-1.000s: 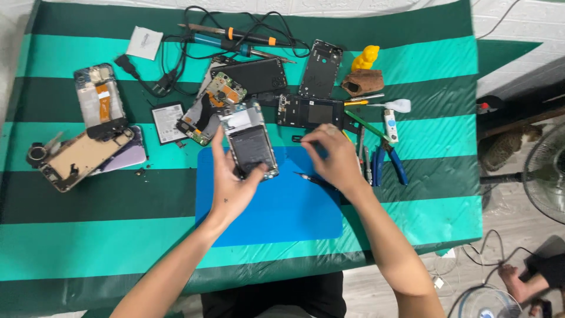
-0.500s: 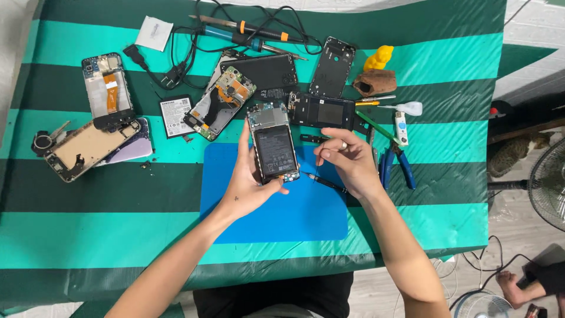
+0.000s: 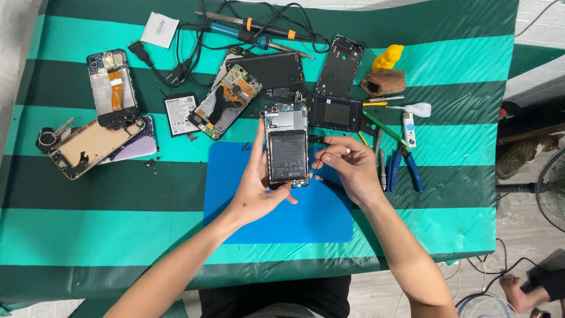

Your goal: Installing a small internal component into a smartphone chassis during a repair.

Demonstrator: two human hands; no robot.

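Opened phone [image 3: 286, 147] lifted just above the blue mat [image 3: 276, 218] — cradled along its left edge by the left hand [image 3: 259, 185], battery side up for access. Right hand [image 3: 347, 168] beside it, fingertips pinched narrow on a thin dark wire — probably steadying it. Pliers [image 3: 406, 168] within reach.

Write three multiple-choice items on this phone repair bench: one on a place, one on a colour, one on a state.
1. Where is the yellow figure?
A. on the blue mat
B. at the far right of the cloth, beside the brown block
C. under the soldering iron

2. What colour is the mat?
A. red
B. blue
C. white

3. How is the opened phone?
A. lying flat, untouched
B. closed with its back cover on
C. held up in the left hand

Answers: 1 B, it stands just above the brown block. 2 B, plain blue under both hands. 3 C, the left hand grips it, battery exposed.
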